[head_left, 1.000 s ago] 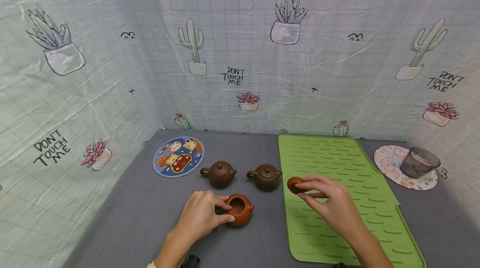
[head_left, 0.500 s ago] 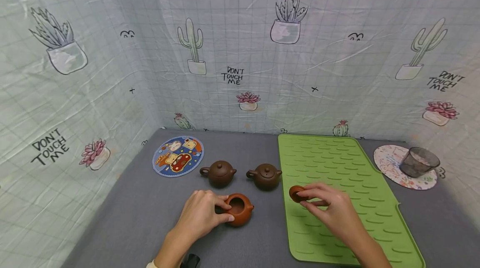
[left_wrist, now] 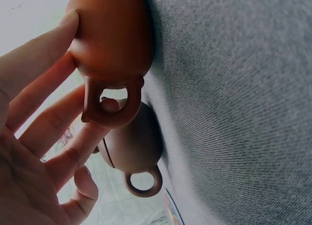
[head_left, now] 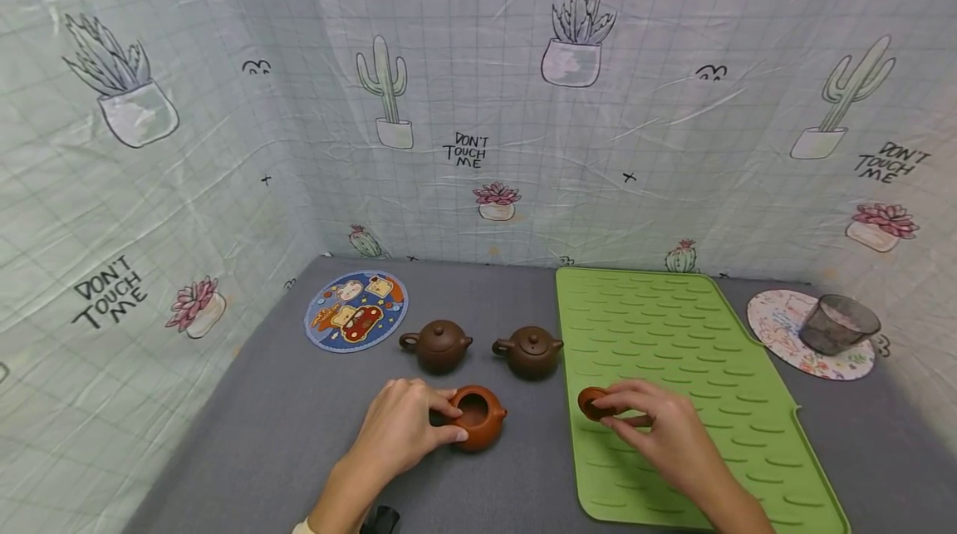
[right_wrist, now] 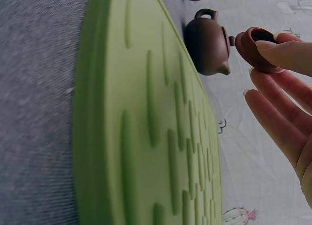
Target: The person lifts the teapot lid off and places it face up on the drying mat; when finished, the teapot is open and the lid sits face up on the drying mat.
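Observation:
An orange-brown clay teapot with its round mouth uncovered stands on the grey cloth. My left hand grips it by the rim on the handle side; in the left wrist view the thumb presses the teapot's body and the fingers lie by its loop handle. Over the green mat's left part, my right hand pinches a small orange-brown teapot lid, its hollow underside showing. The right wrist view has the lid between thumb and fingers, raised above the mat.
Two dark brown lidded teapots, one at left and one at right, stand behind the orange one. A ridged green mat lies at right. Farther out are a blue round placemat and a patterned placemat bearing a smoky cup.
My right hand has lowered the lid toward me, over the green mat, with its hollow side still in view. The left hand and the orange-brown teapot have stayed in place.

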A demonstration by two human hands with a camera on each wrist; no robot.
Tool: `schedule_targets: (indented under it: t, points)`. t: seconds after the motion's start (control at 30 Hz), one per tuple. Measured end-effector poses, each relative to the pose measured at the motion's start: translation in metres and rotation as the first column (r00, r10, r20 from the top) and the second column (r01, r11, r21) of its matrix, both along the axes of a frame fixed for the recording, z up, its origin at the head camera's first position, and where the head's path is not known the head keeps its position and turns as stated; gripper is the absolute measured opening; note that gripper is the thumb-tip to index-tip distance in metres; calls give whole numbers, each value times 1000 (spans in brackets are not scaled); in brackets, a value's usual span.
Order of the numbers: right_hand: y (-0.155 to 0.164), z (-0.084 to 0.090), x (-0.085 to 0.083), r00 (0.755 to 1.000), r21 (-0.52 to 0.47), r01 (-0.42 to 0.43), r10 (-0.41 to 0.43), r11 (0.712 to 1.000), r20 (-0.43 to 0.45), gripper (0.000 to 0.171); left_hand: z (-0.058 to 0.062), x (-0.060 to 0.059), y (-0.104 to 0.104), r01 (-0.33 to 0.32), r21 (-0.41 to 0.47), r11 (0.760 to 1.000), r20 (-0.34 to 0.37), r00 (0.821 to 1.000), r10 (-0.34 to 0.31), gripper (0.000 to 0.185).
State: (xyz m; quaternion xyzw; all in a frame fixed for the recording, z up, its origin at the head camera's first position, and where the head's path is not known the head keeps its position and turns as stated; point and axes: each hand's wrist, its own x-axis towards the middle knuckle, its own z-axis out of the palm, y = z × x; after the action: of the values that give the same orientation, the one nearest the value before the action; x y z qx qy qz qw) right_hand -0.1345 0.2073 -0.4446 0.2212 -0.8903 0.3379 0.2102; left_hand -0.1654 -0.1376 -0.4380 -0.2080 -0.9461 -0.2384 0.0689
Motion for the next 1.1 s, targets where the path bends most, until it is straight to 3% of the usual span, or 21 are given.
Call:
schedule_targets:
  t: [0.4,1.1]
  points:
    - [2,-13,2,995,-12,-70,71,997,65,37,1,2,0,-17,-10,1000,-17,1000,17,20]
    - [5,-23,4,980,34,-47,39,998,196,33,2,1,0,-13,-8,1000,5,1000,13,21]
